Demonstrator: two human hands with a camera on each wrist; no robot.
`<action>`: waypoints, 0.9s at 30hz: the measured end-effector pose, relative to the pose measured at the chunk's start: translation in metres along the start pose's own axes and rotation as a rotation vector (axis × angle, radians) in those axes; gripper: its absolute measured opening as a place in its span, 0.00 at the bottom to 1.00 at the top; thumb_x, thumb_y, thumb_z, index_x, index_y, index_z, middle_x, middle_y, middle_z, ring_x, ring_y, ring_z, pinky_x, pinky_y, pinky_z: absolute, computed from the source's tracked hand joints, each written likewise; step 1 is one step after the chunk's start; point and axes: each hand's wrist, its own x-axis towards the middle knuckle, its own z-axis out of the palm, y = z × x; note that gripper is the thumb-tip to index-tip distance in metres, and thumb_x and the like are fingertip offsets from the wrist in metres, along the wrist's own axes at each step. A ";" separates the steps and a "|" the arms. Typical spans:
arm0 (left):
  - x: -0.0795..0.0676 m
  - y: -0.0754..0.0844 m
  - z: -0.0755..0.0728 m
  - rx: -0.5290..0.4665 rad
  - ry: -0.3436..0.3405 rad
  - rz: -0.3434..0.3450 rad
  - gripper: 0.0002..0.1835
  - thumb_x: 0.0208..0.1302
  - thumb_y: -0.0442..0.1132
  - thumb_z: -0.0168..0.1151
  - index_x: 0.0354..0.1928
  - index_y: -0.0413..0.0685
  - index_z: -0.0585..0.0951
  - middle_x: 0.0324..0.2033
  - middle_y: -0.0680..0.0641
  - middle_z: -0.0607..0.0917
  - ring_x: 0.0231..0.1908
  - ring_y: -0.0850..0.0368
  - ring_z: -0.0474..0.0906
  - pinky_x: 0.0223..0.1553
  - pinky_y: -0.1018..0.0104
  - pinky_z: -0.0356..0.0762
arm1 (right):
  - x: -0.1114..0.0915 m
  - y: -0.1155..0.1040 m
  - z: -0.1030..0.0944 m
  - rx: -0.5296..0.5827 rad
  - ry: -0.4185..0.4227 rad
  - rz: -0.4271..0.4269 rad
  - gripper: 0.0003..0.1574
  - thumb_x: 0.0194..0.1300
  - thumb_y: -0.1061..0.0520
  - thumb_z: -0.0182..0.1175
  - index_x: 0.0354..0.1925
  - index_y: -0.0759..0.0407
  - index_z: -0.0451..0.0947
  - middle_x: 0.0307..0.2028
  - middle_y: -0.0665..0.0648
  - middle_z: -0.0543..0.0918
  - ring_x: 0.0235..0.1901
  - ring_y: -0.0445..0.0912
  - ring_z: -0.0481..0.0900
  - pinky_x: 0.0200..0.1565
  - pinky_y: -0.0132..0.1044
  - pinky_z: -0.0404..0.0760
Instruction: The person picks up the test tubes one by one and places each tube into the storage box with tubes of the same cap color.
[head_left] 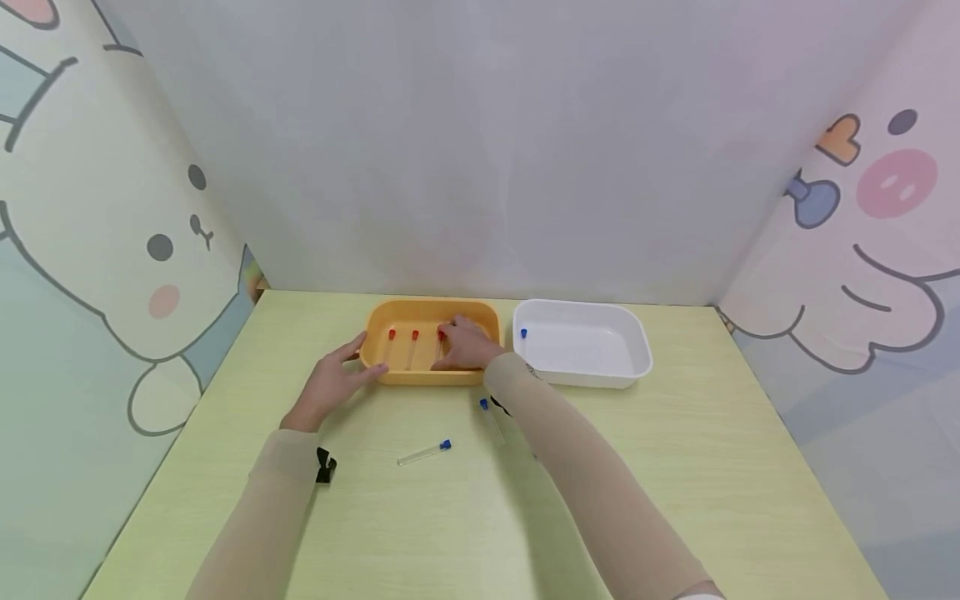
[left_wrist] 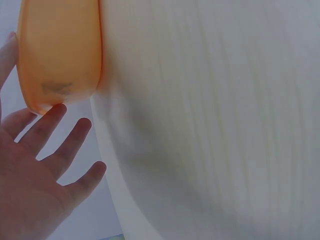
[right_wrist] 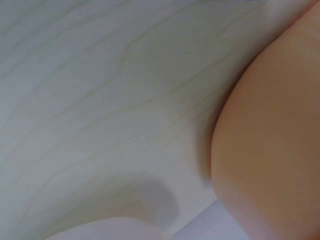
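Observation:
In the head view, an orange tray holds red-capped test tubes lying side by side; two show plainly, the left one and the middle one. My right hand reaches into this tray and pinches a third red-capped test tube, partly hidden by the fingers. My left hand rests against the tray's left end, thumb at the front rim, fingers spread and fairly straight. The left wrist view shows those fingers at the tray's outer wall.
A white tray stands right of the orange one, with a blue-capped tube at its left side. Two blue-capped test tubes lie on the table, one in front and one beside my right forearm. A curtain wall rises behind.

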 end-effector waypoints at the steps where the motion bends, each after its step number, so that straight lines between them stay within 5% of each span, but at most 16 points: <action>1: 0.000 0.000 0.000 0.003 0.002 0.002 0.52 0.66 0.63 0.67 0.83 0.59 0.51 0.81 0.42 0.57 0.77 0.34 0.59 0.74 0.33 0.62 | -0.001 -0.001 -0.001 0.008 -0.004 0.002 0.58 0.58 0.30 0.72 0.77 0.50 0.63 0.72 0.56 0.65 0.70 0.51 0.64 0.77 0.49 0.64; 27: -0.003 0.004 0.000 0.006 0.002 0.026 0.54 0.64 0.66 0.67 0.83 0.57 0.52 0.81 0.41 0.57 0.77 0.34 0.60 0.74 0.34 0.63 | -0.017 -0.008 -0.026 0.070 -0.080 0.056 0.65 0.59 0.33 0.73 0.81 0.52 0.53 0.82 0.58 0.53 0.80 0.52 0.53 0.79 0.54 0.61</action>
